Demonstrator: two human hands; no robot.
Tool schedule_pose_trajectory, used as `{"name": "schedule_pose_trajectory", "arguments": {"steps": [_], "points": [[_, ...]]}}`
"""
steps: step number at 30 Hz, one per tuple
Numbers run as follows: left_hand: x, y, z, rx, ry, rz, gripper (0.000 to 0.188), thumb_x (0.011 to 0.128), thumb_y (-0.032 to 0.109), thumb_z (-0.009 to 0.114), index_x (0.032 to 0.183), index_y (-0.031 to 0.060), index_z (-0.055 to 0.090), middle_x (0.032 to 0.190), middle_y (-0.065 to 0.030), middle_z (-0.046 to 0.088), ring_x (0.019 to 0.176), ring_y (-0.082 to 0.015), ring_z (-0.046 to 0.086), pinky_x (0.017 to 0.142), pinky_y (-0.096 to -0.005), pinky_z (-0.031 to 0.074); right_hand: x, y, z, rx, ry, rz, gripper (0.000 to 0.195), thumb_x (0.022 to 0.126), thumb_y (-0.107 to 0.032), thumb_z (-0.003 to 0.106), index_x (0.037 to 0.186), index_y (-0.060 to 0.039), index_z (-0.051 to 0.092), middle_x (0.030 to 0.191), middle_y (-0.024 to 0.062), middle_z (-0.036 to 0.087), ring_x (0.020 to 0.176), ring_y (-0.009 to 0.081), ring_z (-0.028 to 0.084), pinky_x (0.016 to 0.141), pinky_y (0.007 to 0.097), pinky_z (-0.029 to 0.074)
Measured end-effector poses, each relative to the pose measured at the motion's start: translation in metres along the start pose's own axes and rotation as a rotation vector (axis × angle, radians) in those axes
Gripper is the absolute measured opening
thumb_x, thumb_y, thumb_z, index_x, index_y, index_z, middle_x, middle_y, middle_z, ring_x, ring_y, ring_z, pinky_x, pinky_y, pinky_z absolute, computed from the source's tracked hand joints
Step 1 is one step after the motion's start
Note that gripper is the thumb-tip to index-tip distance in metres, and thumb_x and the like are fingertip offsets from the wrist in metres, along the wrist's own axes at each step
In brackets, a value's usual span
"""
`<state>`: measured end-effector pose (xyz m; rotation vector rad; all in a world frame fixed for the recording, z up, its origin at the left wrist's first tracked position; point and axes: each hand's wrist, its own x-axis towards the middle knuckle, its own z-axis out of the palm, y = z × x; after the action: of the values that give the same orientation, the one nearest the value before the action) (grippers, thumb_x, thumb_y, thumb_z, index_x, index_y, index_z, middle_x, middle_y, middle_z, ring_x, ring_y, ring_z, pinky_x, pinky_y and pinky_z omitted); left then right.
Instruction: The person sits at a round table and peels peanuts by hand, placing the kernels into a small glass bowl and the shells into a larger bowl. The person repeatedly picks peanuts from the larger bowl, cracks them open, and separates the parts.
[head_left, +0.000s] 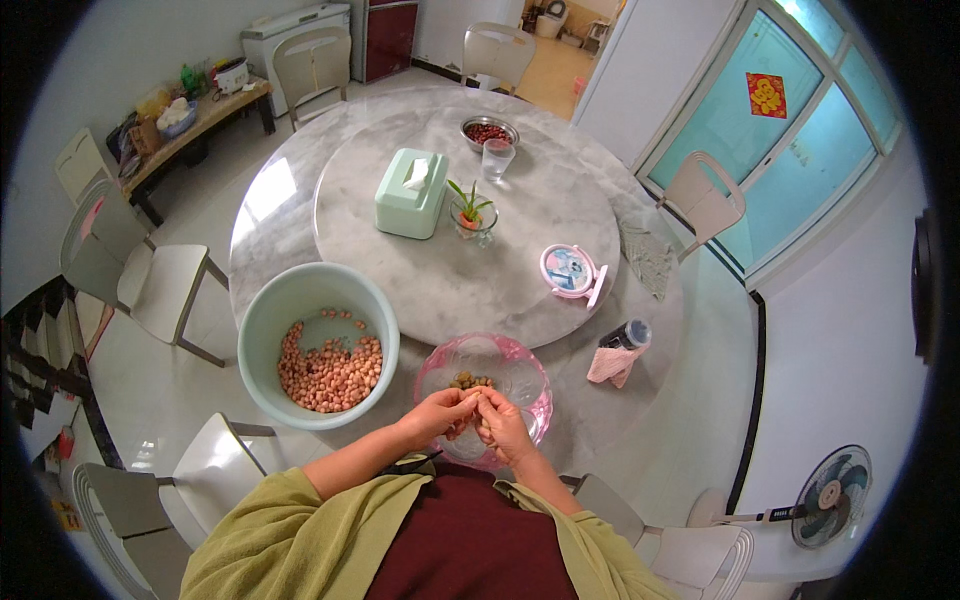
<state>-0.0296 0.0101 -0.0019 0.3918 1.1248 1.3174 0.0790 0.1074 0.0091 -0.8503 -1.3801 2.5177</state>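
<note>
Over a clear plastic bowl with a pink scalloped rim (543, 375), my left hand (442, 414) and my right hand (506, 429) meet fingertip to fingertip. Both pinch a small pale yellowish piece (475, 396), mostly covered by the fingers. Olive-brown small pieces (469, 380) lie in the bowl just beyond my fingers. To the left, a deep pale green plastic basin (259, 352) holds many small round pinkish-tan nuts or fruits (330, 375). They spread across its bottom, with a few apart near the far side.
On the marble turntable (450, 292) stand a green tissue box (409, 202), a plant in a glass (472, 214), a plastic cup (496, 159), a metal bowl of red fruits (489, 131) and a pink-framed mirror (568, 271). A dark jar (622, 336) touches a pink cloth (611, 366) at right. Chairs surround the table.
</note>
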Motion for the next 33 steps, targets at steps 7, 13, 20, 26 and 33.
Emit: {"name": "schedule_pose_trajectory", "arguments": {"steps": [7,13,20,26,33], "points": [[0.001,0.001,0.006,0.311,0.115,0.089,0.032,0.083,0.035,0.047,0.085,0.0038,0.042,0.062,0.0002,0.042,0.05,-0.0068,0.039,0.043,-0.0213,0.032,0.007,0.012,-0.009,-0.153,0.016,-0.036,0.017,0.085,-0.014,0.043,0.095,-0.0075,0.056,0.055,-0.0082,0.041,0.038,0.0,0.029,0.034,0.015,0.023],[0.005,0.006,0.004,0.173,0.161,-0.047,0.03,0.084,0.037,0.044,0.08,0.0066,0.044,0.06,0.0026,0.04,0.045,-0.0064,0.033,0.041,-0.0219,0.027,0.008,0.013,-0.009,-0.077,0.077,0.011,0.018,0.087,-0.024,0.041,0.089,-0.0073,0.049,0.059,-0.0044,0.043,0.04,0.0011,0.032,0.035,0.0149,0.022],[0.0,0.013,0.002,-0.162,0.01,-0.239,0.03,0.084,0.036,0.044,0.067,0.0115,0.042,0.051,0.0055,0.029,0.042,-0.0068,0.023,0.04,-0.0224,0.017,0.004,0.01,-0.005,-0.066,0.015,0.03,0.021,0.087,-0.028,0.04,0.082,-0.0085,0.046,0.058,-0.0037,0.039,0.041,0.0037,0.031,0.036,0.0164,0.023],[-0.003,0.019,0.006,-0.201,0.025,-0.263,0.03,0.083,0.031,0.042,0.06,0.0125,0.036,0.05,0.0049,0.026,0.041,-0.0078,0.022,0.039,-0.0233,0.017,0.0,0.003,0.003,-0.088,0.019,0.028,0.021,0.088,-0.026,0.039,0.081,-0.0081,0.047,0.057,-0.0039,0.04,0.041,0.0032,0.031,0.035,0.0157,0.023],[-0.004,0.022,0.007,-0.252,-0.004,-0.281,0.024,0.079,0.024,0.041,0.06,0.0119,0.034,0.051,0.0038,0.026,0.043,-0.0093,0.021,0.041,-0.025,0.02,-0.001,0.0,0.003,-0.064,0.024,0.06,0.021,0.088,-0.025,0.038,0.081,-0.0082,0.049,0.058,-0.0035,0.041,0.041,0.0027,0.031,0.035,0.0146,0.023]]}}
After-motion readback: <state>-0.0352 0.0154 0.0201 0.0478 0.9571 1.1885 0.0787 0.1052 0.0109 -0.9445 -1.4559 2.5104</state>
